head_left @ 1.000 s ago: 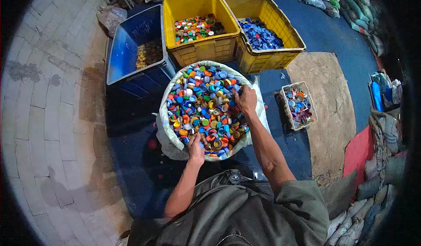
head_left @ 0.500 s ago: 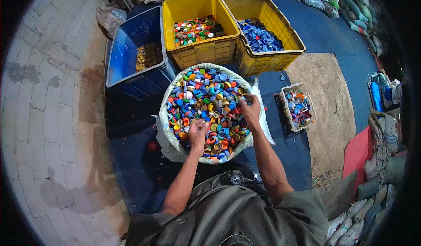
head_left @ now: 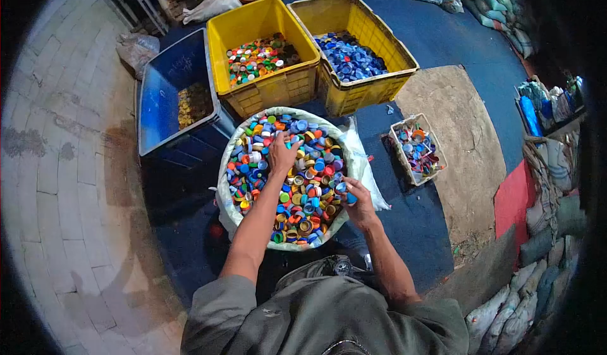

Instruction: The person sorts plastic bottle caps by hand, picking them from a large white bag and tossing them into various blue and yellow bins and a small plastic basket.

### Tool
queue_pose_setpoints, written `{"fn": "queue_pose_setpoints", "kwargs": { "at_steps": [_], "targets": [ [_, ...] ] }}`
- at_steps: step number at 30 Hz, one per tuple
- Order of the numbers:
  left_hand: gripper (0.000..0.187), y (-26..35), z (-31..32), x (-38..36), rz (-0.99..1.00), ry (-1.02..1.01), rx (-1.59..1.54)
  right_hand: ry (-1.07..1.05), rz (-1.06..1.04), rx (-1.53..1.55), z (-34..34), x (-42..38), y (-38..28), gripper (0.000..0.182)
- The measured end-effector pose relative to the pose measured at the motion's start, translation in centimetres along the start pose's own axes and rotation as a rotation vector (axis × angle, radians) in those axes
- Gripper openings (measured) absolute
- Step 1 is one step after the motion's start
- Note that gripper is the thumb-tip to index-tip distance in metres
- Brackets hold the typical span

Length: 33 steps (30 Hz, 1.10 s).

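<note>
A round container lined with a whitish sack (head_left: 224, 184) is full of mixed coloured bottle caps (head_left: 294, 198). My left hand (head_left: 282, 154) reaches over the upper middle of the caps, its fingers bent down at a turquoise cap (head_left: 291, 143). At the right side of the pile, my right hand (head_left: 359, 204) has its fingers closed round blue caps (head_left: 346, 195) near the rim.
Behind stand a blue bin (head_left: 169, 89) with yellowish caps, a yellow bin (head_left: 272, 89) with mixed caps and another yellow bin (head_left: 373, 92) with blue caps. A small white basket (head_left: 403, 159) of caps lies right, beside brown board (head_left: 465, 127).
My left hand has moved up and away from me over the pile. My right hand has come down toward the right rim, now with blue caps at its fingers. The camera view has shifted.
</note>
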<state>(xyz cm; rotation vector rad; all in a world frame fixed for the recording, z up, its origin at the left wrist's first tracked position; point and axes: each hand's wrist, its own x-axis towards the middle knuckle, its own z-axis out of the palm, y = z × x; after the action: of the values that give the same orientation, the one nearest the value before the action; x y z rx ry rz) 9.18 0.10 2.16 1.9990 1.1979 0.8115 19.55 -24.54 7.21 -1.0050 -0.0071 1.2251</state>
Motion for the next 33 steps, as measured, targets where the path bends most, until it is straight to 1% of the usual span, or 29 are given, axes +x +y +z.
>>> {"fn": "queue_pose_setpoints", "kwargs": {
  "at_steps": [3, 4, 7, 8, 11, 12, 15, 16, 17, 18, 20, 21, 23, 25, 27, 29, 31, 33],
  "targets": [
    [0.047, -0.3, 0.4, 0.5, -0.04, -0.051, 0.198, 0.026, 0.024, 0.012, -0.1, -0.5, -0.1, 0.031],
    [0.041, -0.6, 0.6, 0.6, -0.045, -0.024, 0.15, 0.035, 0.034, 0.01, -0.2, -0.5, 0.0, 0.031],
    [0.032, -1.5, 0.8, 1.1, -0.112, -0.065, 0.001, 0.031, 0.03, 0.012, -0.3, -0.7, 0.3, 0.031],
    [0.027, -1.8, 1.0, 1.1, -0.121, -0.04, -0.013, 0.02, 0.03, 0.017, -0.2, -0.8, 0.4, 0.031],
    [0.026, -1.5, -0.2, 1.0, -0.164, -0.006, -0.022, 0.005, 0.032, 0.025, 0.0, -0.9, 0.5, 0.032],
    [0.026, -1.3, -0.6, 1.1, -0.213, -0.009, -0.016, 0.003, 0.032, 0.025, 0.1, -0.9, 0.5, 0.032],
    [0.027, -0.9, -1.9, 0.8, -0.285, 0.043, -0.169, -0.037, 0.02, 0.065, 0.1, -0.9, 0.8, 0.033],
    [0.026, -1.8, -1.6, 0.9, -0.236, 0.11, -0.324, -0.045, 0.021, 0.072, 0.2, -0.9, 0.9, 0.035],
    [0.026, -2.9, -1.4, 0.6, -0.31, 0.049, -0.486, -0.053, 0.021, 0.081, 0.3, -0.8, 0.9, 0.037],
    [0.026, -2.6, -1.9, 0.0, -0.38, -0.015, -0.647, -0.061, 0.019, 0.09, 0.3, -0.8, 1.0, 0.039],
    [0.025, -0.2, -3.8, -1.8, -0.512, -0.171, -0.947, -0.048, 0.04, 0.159, 0.4, -0.7, 1.1, 0.039],
    [0.02, 1.2, -4.5, -2.9, -0.514, -0.214, -1.08, -0.04, 0.047, 0.193, 0.4, -0.7, 1.1, 0.039],
    [0.024, 1.6, -4.8, -4.9, -0.552, -0.352, -1.207, -0.024, 0.05, 0.246, 0.0, -0.4, 1.6, 0.041],
    [0.026, 2.0, -4.2, -7.0, -0.57, -0.357, -1.249, -0.001, 0.045, 0.295, 0.3, -0.4, 1.6, 0.041],
    [0.027, 2.4, -3.5, -9.0, -0.606, -0.361, -1.434, 0.038, 0.035, 0.343, 0.9, -0.9, 1.5, 0.041],
    [0.028, 2.8, -2.9, -10.3, -0.737, -0.369, -1.552, 0.054, 0.036, 0.372, 1.0, -1.0, 1.6, 0.045],
    [0.029, 3.5, -2.6, -10.7, -0.742, -0.409, -1.591, 0.077, 0.039, 0.391, 0.9, -0.9, 1.6, 0.047],
    [0.031, 4.5, -2.4, -10.9, -0.775, -0.422, -1.605, 0.032, 0.036, 0.394, 0.3, -0.5, 1.7, 0.051]
  ]
}}
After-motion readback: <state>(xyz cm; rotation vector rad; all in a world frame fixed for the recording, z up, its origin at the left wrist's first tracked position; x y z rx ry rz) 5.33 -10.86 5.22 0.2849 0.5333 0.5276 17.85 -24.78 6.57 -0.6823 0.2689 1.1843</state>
